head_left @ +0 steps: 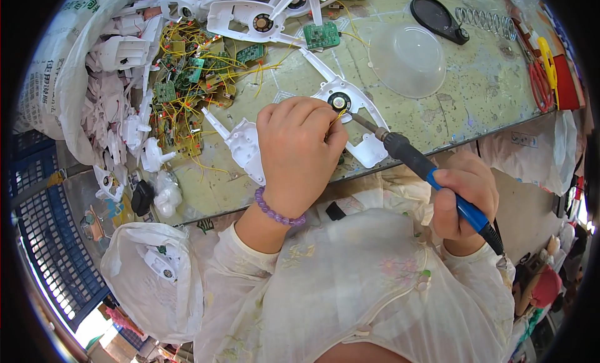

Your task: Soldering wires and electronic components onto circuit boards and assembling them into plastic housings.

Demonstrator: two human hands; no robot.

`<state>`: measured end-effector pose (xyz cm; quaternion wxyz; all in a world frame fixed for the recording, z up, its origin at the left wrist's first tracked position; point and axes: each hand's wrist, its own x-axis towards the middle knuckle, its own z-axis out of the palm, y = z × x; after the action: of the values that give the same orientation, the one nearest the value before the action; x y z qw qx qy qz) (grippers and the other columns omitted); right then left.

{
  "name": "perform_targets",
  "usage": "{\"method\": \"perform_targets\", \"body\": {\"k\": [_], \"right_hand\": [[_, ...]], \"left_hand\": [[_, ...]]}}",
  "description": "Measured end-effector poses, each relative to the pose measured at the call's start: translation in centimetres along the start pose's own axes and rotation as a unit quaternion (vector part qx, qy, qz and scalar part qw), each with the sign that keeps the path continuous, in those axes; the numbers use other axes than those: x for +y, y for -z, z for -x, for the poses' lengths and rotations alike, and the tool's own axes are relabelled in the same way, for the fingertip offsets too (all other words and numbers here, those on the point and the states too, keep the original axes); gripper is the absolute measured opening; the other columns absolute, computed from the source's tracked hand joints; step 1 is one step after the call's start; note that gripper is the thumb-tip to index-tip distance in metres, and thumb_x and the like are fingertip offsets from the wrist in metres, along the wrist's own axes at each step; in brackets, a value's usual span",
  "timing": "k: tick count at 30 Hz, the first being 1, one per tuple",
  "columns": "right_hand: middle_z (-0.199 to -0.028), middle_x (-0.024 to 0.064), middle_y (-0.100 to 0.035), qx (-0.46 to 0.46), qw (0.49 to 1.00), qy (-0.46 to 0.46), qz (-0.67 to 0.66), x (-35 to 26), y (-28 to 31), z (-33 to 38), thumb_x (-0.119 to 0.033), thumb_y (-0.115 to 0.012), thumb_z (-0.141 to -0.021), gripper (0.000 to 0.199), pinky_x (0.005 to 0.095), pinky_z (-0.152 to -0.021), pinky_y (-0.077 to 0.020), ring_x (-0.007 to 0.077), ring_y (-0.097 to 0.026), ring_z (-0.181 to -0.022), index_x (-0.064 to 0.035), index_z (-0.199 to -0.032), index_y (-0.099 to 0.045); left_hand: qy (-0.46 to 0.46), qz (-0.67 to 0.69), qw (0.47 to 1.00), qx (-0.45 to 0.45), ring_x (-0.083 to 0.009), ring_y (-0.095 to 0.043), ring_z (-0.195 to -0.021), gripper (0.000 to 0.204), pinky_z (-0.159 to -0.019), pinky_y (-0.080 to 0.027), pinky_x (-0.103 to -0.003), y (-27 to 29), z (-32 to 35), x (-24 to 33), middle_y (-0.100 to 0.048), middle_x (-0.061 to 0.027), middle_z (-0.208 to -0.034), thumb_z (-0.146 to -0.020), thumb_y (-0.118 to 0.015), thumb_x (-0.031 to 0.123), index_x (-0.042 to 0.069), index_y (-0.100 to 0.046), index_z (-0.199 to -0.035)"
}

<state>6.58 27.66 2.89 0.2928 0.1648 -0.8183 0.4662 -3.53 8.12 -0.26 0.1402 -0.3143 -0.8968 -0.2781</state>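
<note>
- L hand (299,144): fingers curled, thumb & index pinched on yellow wire (341,115) right by speaker edge; fingertips partly hidden. Purple bead bracelet (279,209) on that wrist.
- R hand (465,194): wrapped round blue part of soldering iron (428,173); iron slants up-left, tip at rim of speaker (339,101), near L fingertips.
- Speaker: round, black w/ silver ctr, sits in white housing (369,151) on desk (475,91), near front edge.
- Just L of L hand: 2nd white housing (245,147), partly covered by hand.
- Farther L: pile of circuit boards (187,81) w/ tangled yellow wires; beside it, heap of white plastic pcs (119,106).
- Above speaker: single green board (322,35), wire attached.
- Upper R: translucent dome (407,60), black oval part (432,16), coil spring (484,20); red-handled tool (539,85) & yellow-handled tool (547,60) at far R.
- Lower L: open white bag (150,307) w/ white pc inside.
</note>
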Motion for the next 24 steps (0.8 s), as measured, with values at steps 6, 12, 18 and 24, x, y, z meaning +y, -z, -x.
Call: {"method": "perform_targets", "body": {"k": [6,12,18,24], "right_hand": [[-0.063,0.0096,-0.054,-0.052,0.998,0.0,0.029,-0.9,0.0,-2.2,-0.001,-0.059,-0.075,0.008,0.0308,-0.047,-0.0392,0.0215,-0.049,-0.05,0.0016,-0.082,-0.059],[-0.06,0.0073,-0.054,-0.002,0.997,0.065,0.03,0.2,0.3,-0.1,0.002,-0.065,-0.069,0.02,0.032,-0.043,-0.039,0.0204,-0.048,-0.045,0.0014,-0.089,-0.059],[-0.064,0.0091,-0.056,0.102,0.993,0.046,-0.024,1.2,0.8,1.7,-0.006,-0.059,-0.08,0.014,0.0305,-0.045,-0.0378,0.0193,-0.047,-0.047,0.0026,-0.09,-0.057],[-0.068,0.0097,-0.056,0.115,0.993,0.012,-0.033,1.6,1.0,2.5,-0.005,-0.058,-0.082,0.013,0.0296,-0.049,-0.037,0.0182,-0.047,-0.053,0.0033,-0.092,-0.056]], "left_hand": [[0.0,-0.006,1.0,0.002,-0.021,-0.059,-0.08,0.009,-0.075,-0.039,-0.035,0.0,0.1,0.0,-0.065,-0.0005,-0.081,-0.066,-0.07,0.006,0.008,-0.063,-0.071],[0.001,0.001,1.0,0.005,-0.0212,-0.059,-0.082,0.007,-0.078,-0.039,-0.036,-0.1,0.2,0.1,-0.064,-0.0021,-0.079,-0.067,-0.068,0.005,0.007,-0.063,-0.071],[-0.002,-0.002,1.0,0.007,-0.0212,-0.059,-0.082,0.007,-0.079,-0.039,-0.037,0.1,0.1,0.1,-0.064,-0.0022,-0.079,-0.066,-0.068,0.006,0.007,-0.063,-0.071],[-0.001,0.007,1.0,-0.009,-0.0217,-0.06,-0.083,0.007,-0.079,-0.041,-0.035,0.5,0.1,0.0,-0.066,-0.0023,-0.083,-0.071,-0.071,0.009,0.007,-0.066,-0.076]]}}
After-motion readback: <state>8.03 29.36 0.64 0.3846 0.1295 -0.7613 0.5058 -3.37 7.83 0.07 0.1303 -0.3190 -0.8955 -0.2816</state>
